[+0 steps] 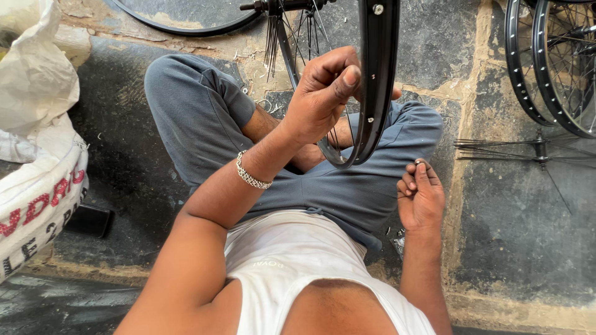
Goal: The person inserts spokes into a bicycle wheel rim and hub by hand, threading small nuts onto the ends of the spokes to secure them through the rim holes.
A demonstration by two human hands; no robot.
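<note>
A black bicycle wheel rim [377, 80] stood on edge in the upper middle of the frame, over the lap of a person seated cross-legged on a stone floor [515, 223]. The rim was glossy, deep in section and narrow, curving from the top edge down to a low point just above the crossed legs. Small silver nipples dotted its inner face, and thin spokes [310, 37] ran from it toward a hub [273, 6] at the top edge.

The left hand [323, 93] was at the rim's left side, its grip clenched, thumb pressed over curled fingers against the rim; whether it pinched a spoke there could not be told. A silver chain bracelet [251, 177] circled that wrist. The right hand [421, 195] lay lower right, apart from the rim, its grip closed on a small silvery piece [418, 162] held at the fingertips.

More black rims [546, 68] leaned at the upper right, with a loose spoked hub [541, 149] lying on the floor below them. A white printed sack [37, 186] filled the left edge, a dark flat object [90, 220] beside it.
</note>
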